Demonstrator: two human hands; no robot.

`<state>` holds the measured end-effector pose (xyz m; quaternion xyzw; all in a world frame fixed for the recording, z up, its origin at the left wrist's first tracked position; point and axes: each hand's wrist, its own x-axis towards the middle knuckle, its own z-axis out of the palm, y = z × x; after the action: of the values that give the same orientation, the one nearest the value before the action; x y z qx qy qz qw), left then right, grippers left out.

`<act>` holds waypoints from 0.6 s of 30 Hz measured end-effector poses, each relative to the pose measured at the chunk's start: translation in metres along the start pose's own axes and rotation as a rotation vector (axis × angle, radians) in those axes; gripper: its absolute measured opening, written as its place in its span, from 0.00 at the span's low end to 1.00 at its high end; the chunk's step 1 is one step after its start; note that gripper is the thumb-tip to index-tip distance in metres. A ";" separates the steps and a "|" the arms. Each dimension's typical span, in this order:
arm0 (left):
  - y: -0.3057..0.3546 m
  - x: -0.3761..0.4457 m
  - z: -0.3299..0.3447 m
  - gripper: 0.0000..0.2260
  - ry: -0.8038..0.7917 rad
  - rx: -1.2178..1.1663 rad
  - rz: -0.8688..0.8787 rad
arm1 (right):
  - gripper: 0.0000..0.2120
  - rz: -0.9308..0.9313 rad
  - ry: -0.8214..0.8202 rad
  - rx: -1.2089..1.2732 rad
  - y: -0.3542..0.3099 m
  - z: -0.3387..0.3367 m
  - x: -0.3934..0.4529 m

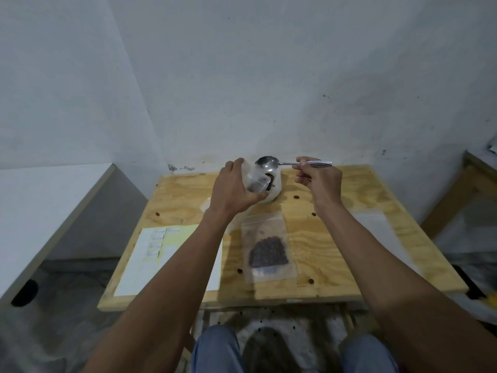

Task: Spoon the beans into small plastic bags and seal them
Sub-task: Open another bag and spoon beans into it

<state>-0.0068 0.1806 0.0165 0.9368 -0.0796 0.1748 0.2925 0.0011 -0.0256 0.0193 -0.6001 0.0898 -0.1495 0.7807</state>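
Observation:
A white plastic container point(275, 188) with dark beans inside stands at the far middle of the plywood table point(336, 238). My left hand point(234, 189) holds a small clear plastic bag point(256, 183) open in front of the container's mouth. My right hand point(318, 176) pinches the handle of a metal spoon point(266, 163); its bowl hovers above the container and looks empty. A clear bag holding dark beans point(269, 254) lies flat on the table, nearer to me.
A yellow and white sheet with small labels point(161, 254) lies on the table's left part. Clear plastic point(373, 224) lies at the right. Loose beans dot the table and floor. A white surface point(40, 205) is left, another table point(478, 179) right.

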 end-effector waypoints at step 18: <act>-0.015 0.018 0.028 0.43 -0.102 -0.104 -0.045 | 0.11 0.099 0.163 -0.419 0.062 0.037 0.028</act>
<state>0.0217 0.1759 -0.0064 0.9297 -0.0822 0.1157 0.3400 0.0468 0.0130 -0.0298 -0.7300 0.2109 -0.1369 0.6355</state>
